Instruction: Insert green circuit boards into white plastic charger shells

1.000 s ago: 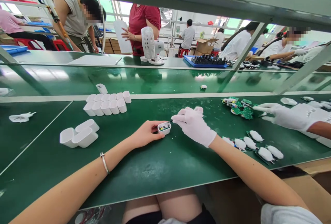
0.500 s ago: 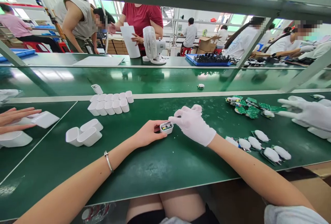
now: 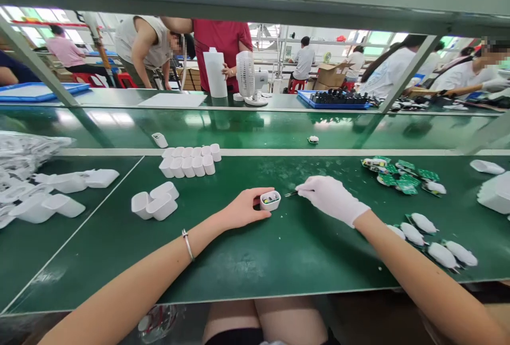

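Observation:
My bare left hand (image 3: 242,208) grips a small white plastic shell (image 3: 270,200) with a circuit board inside, resting it on the green table (image 3: 255,260). My right hand (image 3: 330,197), in a white glove, is closed on a thin dark tool (image 3: 292,193) whose tip points at the shell from just to its right. Three empty white shells (image 3: 155,205) lie to the left. A double row of several white shells (image 3: 192,161) stands behind them.
Green circuit boards (image 3: 402,178) lie at the right, with several white-capped boards (image 3: 434,239) near the front edge. More white shells (image 3: 59,191) and a bagged pile sit at far left. A conveyor belt (image 3: 239,127) runs behind, people work beyond it.
My right hand has pulled back to the right, off the shell, with the tool. The neighbours' hands at left and right have left the view. The camera has shifted left.

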### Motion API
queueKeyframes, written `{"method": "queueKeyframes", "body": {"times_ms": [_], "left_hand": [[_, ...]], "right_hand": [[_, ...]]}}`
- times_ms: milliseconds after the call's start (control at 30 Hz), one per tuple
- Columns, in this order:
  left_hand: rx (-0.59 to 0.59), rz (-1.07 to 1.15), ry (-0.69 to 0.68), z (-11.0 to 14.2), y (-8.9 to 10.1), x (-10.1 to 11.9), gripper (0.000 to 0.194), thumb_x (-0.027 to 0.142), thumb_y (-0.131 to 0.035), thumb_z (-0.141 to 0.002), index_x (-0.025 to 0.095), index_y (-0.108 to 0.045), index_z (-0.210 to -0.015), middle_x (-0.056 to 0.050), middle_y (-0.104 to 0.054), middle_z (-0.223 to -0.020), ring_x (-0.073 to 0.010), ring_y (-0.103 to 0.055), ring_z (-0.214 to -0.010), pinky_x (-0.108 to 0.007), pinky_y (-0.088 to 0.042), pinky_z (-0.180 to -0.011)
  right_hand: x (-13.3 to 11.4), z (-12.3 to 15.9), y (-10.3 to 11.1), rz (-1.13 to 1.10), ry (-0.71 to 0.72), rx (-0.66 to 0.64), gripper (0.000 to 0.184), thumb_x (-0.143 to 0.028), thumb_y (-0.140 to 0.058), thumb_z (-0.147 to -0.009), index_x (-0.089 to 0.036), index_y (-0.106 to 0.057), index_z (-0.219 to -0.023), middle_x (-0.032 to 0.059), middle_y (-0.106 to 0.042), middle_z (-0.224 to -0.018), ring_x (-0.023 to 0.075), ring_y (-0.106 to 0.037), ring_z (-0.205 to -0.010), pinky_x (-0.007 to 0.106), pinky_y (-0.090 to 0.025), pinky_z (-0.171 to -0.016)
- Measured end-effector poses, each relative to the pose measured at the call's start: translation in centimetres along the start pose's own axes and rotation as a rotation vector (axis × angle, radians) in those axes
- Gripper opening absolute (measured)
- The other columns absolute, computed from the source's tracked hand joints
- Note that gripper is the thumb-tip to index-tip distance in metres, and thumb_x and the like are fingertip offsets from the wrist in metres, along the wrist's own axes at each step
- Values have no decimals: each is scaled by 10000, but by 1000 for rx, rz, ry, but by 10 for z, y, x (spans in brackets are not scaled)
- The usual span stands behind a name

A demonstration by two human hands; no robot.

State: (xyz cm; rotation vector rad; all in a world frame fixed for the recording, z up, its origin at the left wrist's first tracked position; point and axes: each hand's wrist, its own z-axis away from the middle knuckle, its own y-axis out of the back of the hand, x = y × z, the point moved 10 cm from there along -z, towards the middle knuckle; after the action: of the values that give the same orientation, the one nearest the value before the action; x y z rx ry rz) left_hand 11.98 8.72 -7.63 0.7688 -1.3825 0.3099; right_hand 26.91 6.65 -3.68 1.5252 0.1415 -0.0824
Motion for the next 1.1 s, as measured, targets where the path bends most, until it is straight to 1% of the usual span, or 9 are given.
{"method": "queueKeyframes", "body": {"times_ms": [100, 167, 300, 500, 633, 733, 833, 1000, 1100], "left_hand": [[106, -318, -95, 5, 20, 22, 696, 155, -616, -680, 142, -446, -1354, -103, -477, -1384, -248, -472, -1247, -376, -392, -1074], [328, -671, -138, 12, 51, 40, 587, 134, -544, -725, 137, -494, -1311, -95, -498, -1359, -250, -440, -1257, -392, -352, -1094], [761, -1231, 88, 32, 115, 45, 393, 165, -439, -840, 97, -570, -1205, -141, -480, -1358, -336, -372, -1270, -492, -304, -1062], [800, -1386, 288, 37, 143, 18, 359, 221, -465, -844, 61, -591, -1140, -190, -489, -1318, -372, -401, -1208, -508, -303, -1018], [803, -1388, 274, 37, 141, 18, 354, 176, -415, -843, 52, -609, -1111, -200, -504, -1293, -376, -424, -1173, -514, -294, -1011], [813, -1377, 274, 38, 141, 19, 357, 177, -406, -842, 38, -624, -1088, -219, -502, -1289, -400, -408, -1186, -553, -266, -1018], [813, -1386, 255, 38, 140, 20, 359, 178, -385, -851, 37, -645, -1054, -231, -499, -1292, -414, -398, -1194, -591, -250, -1015], [829, -1367, 232, 39, 141, 20, 391, 176, -354, -857, 31, -647, -1070, -242, -496, -1295, -432, -387, -1204, -625, -229, -1013], [833, -1352, 219, 38, 141, 20, 393, 180, -345, -859, 38, -654, -1054, -248, -491, -1300, -431, -376, -1221, -639, -203, -1018]], "right_hand": [[-10, 0, -3, -68, 78, 72, 370, -340, -446, -916, -253, -616, -1232, 82, -572, -1299, 285, -569, -1118, 389, -460, -874], [-39, 4, -3, -178, 301, 149, 434, -381, -435, -929, -263, -511, -1340, 77, -434, -1436, 271, -482, -1244, 394, -421, -988], [-88, 13, -19, -449, 620, 37, 341, -342, -351, -968, -266, -647, -1121, 48, -600, -1211, 164, -574, -1079, 288, -439, -951], [-43, -25, -34, -1338, 36, -111, 241, -395, -606, -820, -171, -680, -871, 43, -649, -847, 151, -576, -774, 322, -516, -784], [-31, -32, -31, -1664, -17, -238, 63, -247, -647, -781, -187, -639, -799, 23, -639, -868, 129, -594, -802, 280, -526, -801], [-14, -32, -31, -1740, -142, -211, 141, -243, -575, -839, -214, -635, -963, 26, -654, -974, 123, -619, -874, 245, -538, -799], [-10, -31, -26, -1670, -144, -204, 227, -258, -529, -860, -207, -618, -1063, 44, -656, -1057, 140, -628, -939, 257, -540, -818], [7, -35, 13, -848, 13, 262, 305, -342, -423, -903, -180, -658, -1011, 71, -674, -1030, 182, -630, -907, 314, -513, -837], [7, -39, 8, -591, 46, 293, 248, -299, -466, -881, -197, -691, -851, 41, -683, -918, 157, -616, -869, 272, -465, -872]]}}
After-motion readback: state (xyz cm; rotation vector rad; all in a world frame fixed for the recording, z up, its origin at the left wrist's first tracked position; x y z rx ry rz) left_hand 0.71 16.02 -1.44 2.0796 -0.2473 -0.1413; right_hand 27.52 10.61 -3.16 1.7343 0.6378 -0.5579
